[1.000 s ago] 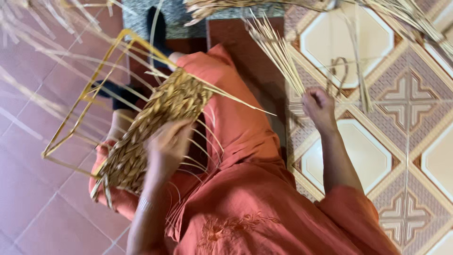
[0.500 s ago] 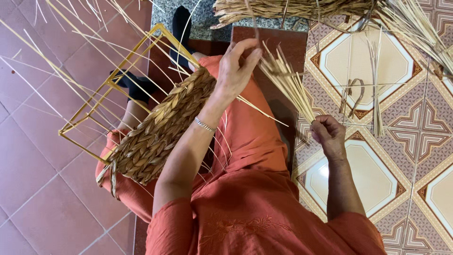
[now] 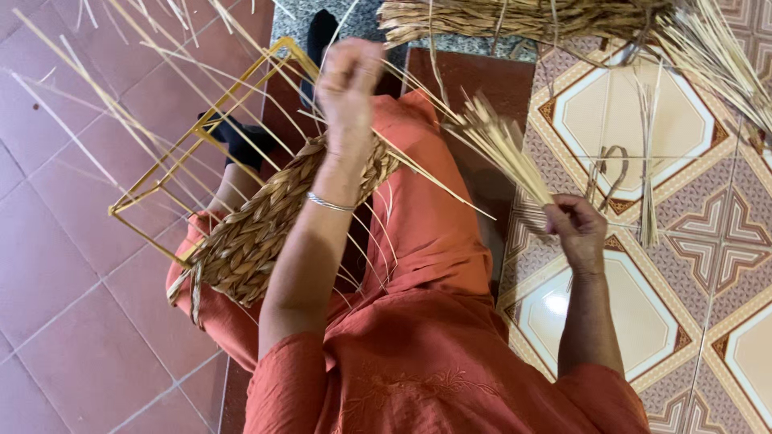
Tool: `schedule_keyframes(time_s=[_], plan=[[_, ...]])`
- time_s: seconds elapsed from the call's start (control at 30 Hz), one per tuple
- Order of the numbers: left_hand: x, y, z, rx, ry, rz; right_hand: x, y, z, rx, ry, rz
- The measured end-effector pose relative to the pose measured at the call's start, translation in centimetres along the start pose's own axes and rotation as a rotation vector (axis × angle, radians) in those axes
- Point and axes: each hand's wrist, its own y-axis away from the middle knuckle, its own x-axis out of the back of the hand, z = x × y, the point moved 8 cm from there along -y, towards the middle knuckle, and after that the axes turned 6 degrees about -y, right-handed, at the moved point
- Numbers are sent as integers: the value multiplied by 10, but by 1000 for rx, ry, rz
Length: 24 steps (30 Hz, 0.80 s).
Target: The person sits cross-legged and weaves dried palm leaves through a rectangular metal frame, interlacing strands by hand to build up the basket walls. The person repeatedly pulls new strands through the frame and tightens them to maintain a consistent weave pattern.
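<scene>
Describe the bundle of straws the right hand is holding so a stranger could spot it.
Start at the patterned floor tiles on the right. Just at their left edge, the right hand grips a fanned bundle of pale straws, cut short, unlike the long dark heap at the top.

R hand (image 3: 576, 229) grips straw bundle (image 3: 503, 149); L hand (image 3: 347, 80) pinches strand.

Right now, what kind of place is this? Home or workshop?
Probably a home floor or porch used for basket weaving, not a factory. The person sits on patterned floor tiles, a half-woven basket on a yellow wire frame across the lap. The right hand holds loose straw strips; a dried reed bundle lies nearby.
</scene>
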Motion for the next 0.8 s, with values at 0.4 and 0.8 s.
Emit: schedule_keyframes(time_s=[0.4,0.8], plan=[[80,-17,32,85,29,10,-29,-39,-85,388,744,131],[36,5,16,163,-15,-81,-151,-35,-81,33,211,-413]])
